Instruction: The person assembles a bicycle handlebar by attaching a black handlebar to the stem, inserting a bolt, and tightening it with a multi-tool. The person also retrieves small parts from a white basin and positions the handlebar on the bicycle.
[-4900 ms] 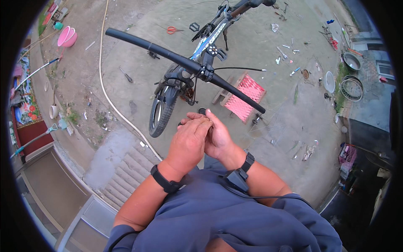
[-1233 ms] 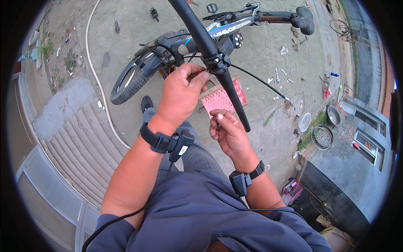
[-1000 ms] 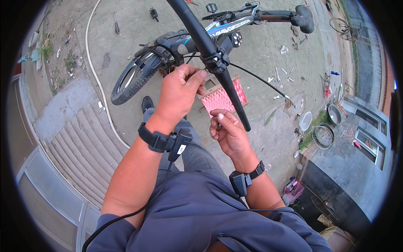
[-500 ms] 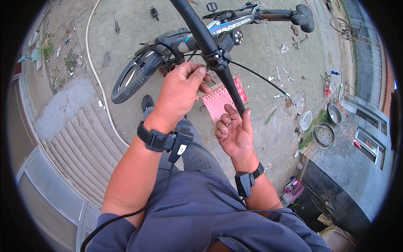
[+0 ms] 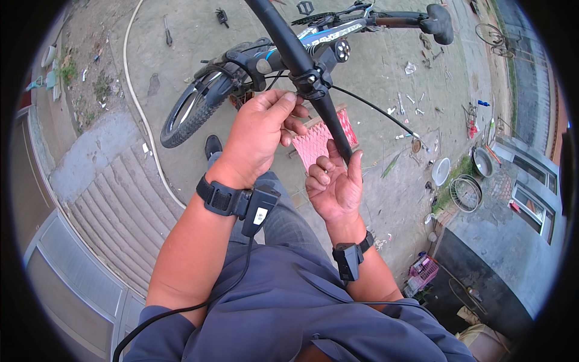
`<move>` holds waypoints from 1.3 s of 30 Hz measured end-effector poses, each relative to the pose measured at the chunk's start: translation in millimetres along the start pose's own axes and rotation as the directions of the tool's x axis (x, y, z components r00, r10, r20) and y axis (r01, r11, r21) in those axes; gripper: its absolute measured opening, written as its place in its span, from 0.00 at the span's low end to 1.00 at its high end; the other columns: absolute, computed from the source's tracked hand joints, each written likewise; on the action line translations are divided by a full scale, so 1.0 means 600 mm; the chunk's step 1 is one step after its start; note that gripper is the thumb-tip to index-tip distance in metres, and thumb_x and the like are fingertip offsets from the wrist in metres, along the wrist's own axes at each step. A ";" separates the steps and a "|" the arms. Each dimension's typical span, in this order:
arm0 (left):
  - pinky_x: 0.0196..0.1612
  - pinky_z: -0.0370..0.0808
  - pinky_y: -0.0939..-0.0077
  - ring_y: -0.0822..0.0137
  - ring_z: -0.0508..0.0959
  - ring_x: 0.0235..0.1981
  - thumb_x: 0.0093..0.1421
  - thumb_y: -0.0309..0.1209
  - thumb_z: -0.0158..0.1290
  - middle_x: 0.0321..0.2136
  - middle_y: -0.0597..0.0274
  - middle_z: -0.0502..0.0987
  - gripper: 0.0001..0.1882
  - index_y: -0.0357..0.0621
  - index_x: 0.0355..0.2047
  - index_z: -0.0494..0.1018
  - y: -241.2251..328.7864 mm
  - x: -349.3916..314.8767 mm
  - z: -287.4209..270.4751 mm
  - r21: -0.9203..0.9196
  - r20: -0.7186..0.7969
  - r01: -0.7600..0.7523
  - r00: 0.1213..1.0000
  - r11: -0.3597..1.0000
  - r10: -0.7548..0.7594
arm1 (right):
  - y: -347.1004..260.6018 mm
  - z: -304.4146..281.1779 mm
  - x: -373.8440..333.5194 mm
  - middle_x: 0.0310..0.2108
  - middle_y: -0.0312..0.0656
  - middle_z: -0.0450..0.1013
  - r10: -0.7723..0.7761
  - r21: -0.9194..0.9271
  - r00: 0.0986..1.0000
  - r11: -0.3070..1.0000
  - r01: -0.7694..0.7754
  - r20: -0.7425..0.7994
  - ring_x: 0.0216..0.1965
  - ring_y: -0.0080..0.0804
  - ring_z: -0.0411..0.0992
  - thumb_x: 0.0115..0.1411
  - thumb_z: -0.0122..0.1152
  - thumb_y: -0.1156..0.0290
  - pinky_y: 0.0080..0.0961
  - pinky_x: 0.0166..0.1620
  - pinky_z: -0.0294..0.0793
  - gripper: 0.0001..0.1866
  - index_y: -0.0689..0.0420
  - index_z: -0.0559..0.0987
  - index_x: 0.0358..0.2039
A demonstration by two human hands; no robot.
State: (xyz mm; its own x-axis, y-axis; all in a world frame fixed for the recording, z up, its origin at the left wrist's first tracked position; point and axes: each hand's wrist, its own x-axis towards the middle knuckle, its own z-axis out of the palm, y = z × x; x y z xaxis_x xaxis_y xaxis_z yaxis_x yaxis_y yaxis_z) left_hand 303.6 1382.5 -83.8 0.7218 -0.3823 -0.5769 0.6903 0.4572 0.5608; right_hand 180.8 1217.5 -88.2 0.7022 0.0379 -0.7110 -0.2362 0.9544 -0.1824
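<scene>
A black handlebar (image 5: 329,108) runs down toward me through the clamp of the stem (image 5: 313,81). My left hand (image 5: 265,130) is at the lower left of this clamp. Its thumb and fingers are pinched together, and what they hold is hidden. My right hand (image 5: 335,187) is at the bar's near end, thumb on one side and index finger on the other. The other fingers of that hand curl toward the palm, where a small metallic piece shows, too small to name. Beyond the hands lies the bicycle (image 5: 335,36), its front wheel (image 5: 196,108) turned to the left.
Beneath the handlebar stands a low stool with a pink woven seat (image 5: 313,145). A black cable (image 5: 377,108) stretches right from the stem. Wrenches (image 5: 400,102) and small parts lie on the ground, with a pedal (image 5: 222,17) and a screwdriver (image 5: 167,31) farther left. White basin (image 5: 440,172) at right.
My right hand has shifted slightly left and up along the bar's end, its fingers curling a little more. My left hand stays at the clamp with a small shift of its fingers.
</scene>
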 end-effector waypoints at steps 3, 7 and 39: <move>0.25 0.69 0.85 0.76 0.79 0.28 0.71 0.35 0.51 0.34 0.63 0.79 0.10 0.40 0.42 0.74 0.000 0.000 0.004 0.112 -0.032 -0.037 0.999 0.993 0.041 | 0.002 0.002 0.003 0.27 0.30 0.66 0.023 0.043 0.999 0.999 -0.025 0.047 0.26 0.24 0.62 0.68 0.47 0.35 0.22 0.31 0.61 0.32 0.49 0.77 0.55; 0.27 0.72 0.84 0.75 0.79 0.28 0.70 0.32 0.51 0.33 0.62 0.79 0.10 0.37 0.43 0.75 -0.003 0.001 0.007 0.337 -0.054 -0.154 0.982 0.929 0.183 | 0.005 0.009 0.012 0.27 0.30 0.66 0.015 0.049 0.999 0.999 -0.018 0.052 0.26 0.24 0.62 0.67 0.47 0.34 0.22 0.31 0.61 0.32 0.49 0.77 0.55; 0.25 0.69 0.82 0.75 0.79 0.27 0.70 0.36 0.52 0.32 0.62 0.79 0.13 0.37 0.42 0.75 0.012 -0.003 0.010 0.402 -0.038 -0.106 0.990 0.909 0.132 | 0.005 0.026 0.034 0.25 0.30 0.64 -0.016 0.038 1.000 0.999 0.016 -0.002 0.24 0.24 0.60 0.69 0.47 0.39 0.21 0.28 0.59 0.27 0.47 0.80 0.50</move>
State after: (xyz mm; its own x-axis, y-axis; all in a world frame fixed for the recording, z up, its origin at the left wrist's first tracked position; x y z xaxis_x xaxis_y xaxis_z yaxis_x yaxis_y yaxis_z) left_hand 307.8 1381.9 -75.3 0.8043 -0.2874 -0.5201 0.5713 0.1332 0.8098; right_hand 205.1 1225.9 -92.6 0.7048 0.0224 -0.7091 -0.1994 0.9655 -0.1677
